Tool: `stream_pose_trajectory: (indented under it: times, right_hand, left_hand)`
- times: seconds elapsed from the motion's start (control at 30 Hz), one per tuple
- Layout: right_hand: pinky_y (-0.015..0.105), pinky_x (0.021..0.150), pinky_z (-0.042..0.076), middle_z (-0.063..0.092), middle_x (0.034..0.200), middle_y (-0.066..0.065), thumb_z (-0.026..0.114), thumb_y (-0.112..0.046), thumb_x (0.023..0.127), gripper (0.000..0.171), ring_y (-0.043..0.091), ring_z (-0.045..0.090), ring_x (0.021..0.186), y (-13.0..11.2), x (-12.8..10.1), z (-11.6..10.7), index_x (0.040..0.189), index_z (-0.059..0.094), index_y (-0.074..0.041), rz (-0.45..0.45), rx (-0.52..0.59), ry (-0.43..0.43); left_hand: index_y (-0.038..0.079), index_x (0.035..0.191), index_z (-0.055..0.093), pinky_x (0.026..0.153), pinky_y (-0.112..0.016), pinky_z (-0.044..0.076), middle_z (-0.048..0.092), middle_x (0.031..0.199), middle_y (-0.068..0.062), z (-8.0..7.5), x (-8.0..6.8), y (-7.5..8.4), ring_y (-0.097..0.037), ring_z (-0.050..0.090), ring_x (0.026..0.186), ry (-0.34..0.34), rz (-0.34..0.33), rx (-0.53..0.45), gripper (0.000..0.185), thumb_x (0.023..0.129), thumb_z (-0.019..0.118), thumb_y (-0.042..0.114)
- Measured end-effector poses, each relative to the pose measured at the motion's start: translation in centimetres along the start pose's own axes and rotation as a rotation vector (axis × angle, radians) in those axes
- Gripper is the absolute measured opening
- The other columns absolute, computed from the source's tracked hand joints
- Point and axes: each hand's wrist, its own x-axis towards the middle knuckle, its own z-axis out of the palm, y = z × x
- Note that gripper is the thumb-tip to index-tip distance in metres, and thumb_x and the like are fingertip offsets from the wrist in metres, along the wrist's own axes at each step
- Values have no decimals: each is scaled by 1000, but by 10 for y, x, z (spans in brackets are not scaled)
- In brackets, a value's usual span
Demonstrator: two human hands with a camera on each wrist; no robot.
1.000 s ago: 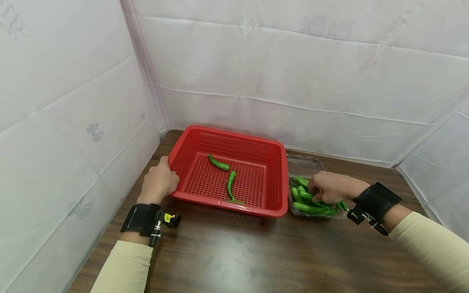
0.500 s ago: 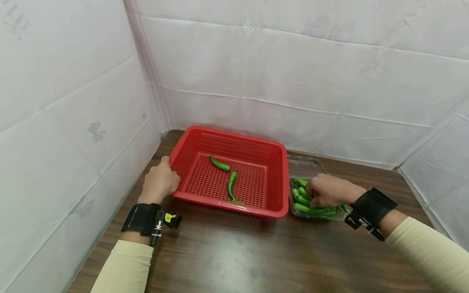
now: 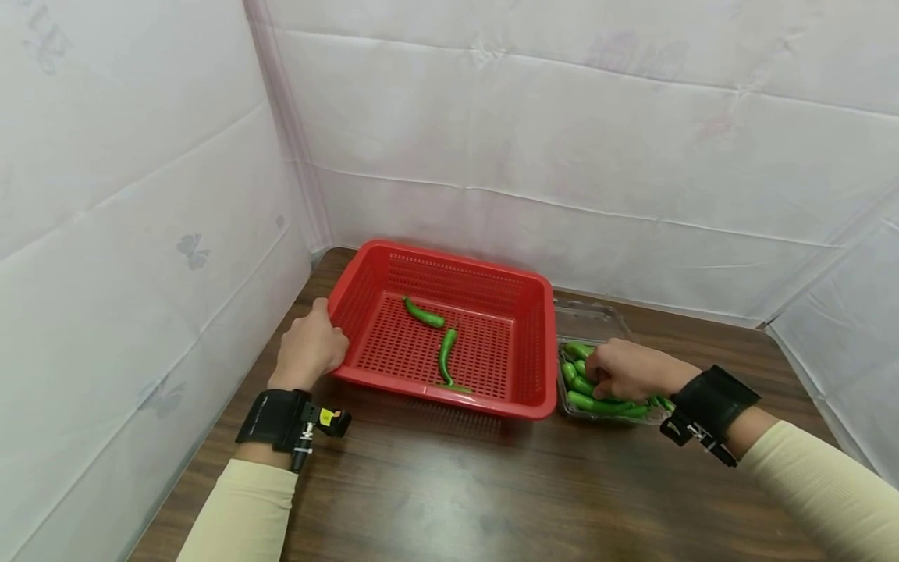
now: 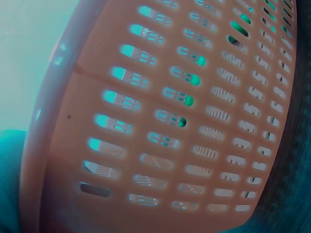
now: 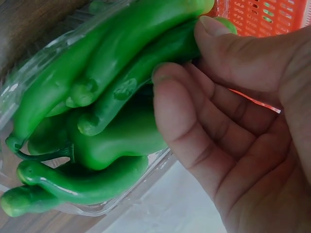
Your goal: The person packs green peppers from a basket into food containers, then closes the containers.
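Observation:
My left hand (image 3: 309, 351) grips the left rim of a red perforated plastic basket (image 3: 449, 275). The slotted side wall (image 4: 68, 145) of this basket fills most of the left wrist view. Inside lie a curved green chili pepper (image 3: 424, 314) and a second one (image 3: 445, 357) nearer the front. To the right, my right hand (image 3: 634, 368) reaches into a clear plastic box (image 5: 95, 209) heaped with green peppers (image 5: 116, 138). Seen from the right wrist, thumb and fingers pinch one slim chili pepper (image 5: 141, 75) lying on the pile. Its far end is partly hidden behind the thumb.
The box's clear lid (image 3: 586, 318) is folded back toward the rear wall. A dark wooden table (image 3: 435, 492) carries everything, with white sheeting (image 3: 492, 148) enclosing its back and sides. The box stands right against the basket's right side.
My right hand has shifted slightly left and down over the peppers in the box. The left hand keeps its grip on the basket rim, and the two chili peppers inside lie as before.

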Motion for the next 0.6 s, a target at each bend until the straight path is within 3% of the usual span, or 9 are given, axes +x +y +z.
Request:
stream_pose_trajectory:
  times: [0.33,0.5,0.6]
  right_hand:
    - [22,57,37,42,63,-13,82,-10,88,26,0,36,57,-3,3,-10,73,62,-17,20,7,-21]
    - [23,55,32,34,60,-10,77,-9,91,30,3,29,54,-17,18,-36,70,58,-18,28,-28,52]
    - [24,56,37,46,63,-9,72,-5,92,20,5,37,55,-32,41,-54,77,67,-16,-3,-78,117]
  left_hand:
    - [-5,153,32,63,-37,50,68,110,-29,-2,-1,1,-33,68,82,8,-1,6,60,99,52,13]
    - [-5,154,31,63,-37,51,68,109,-29,-3,-2,2,-33,69,82,7,-3,11,61,99,52,14]
    - [-4,153,32,65,-38,51,68,109,-29,-3,-2,2,-33,69,83,6,-10,10,60,99,52,13]
